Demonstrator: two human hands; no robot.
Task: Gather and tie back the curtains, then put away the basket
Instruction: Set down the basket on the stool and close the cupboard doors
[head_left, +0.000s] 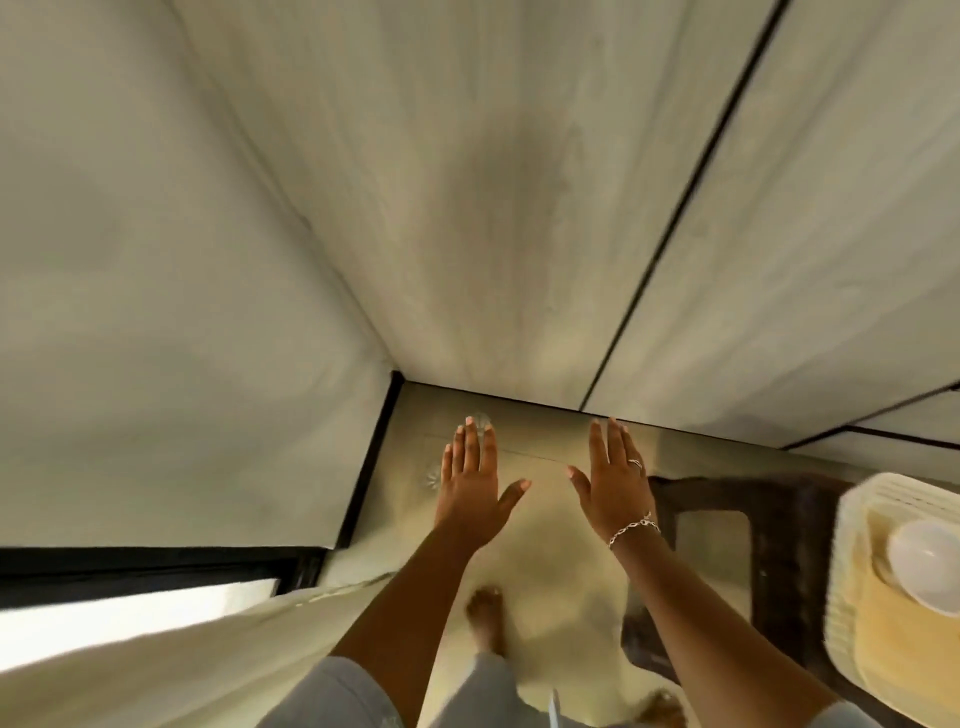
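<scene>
My left hand (470, 486) and my right hand (613, 480) are held out in front of me with fingers straight, palms facing each other, holding nothing. A pale cream curtain (171, 660) drapes along the lower left under a bright window (130, 618). A white slatted basket (893, 587) sits at the right edge on a dark wooden stool (779, 551); inside it are a yellow cloth and a white bowl (922, 558). Both hands hover above the floor, apart from curtain and basket.
Pale wardrobe-like panels (519, 208) with a dark vertical seam rise ahead, and a plain wall (156, 312) stands at the left. The beige tiled floor (540, 509) shows between them. My bare foot (485, 618) is on the floor below the hands.
</scene>
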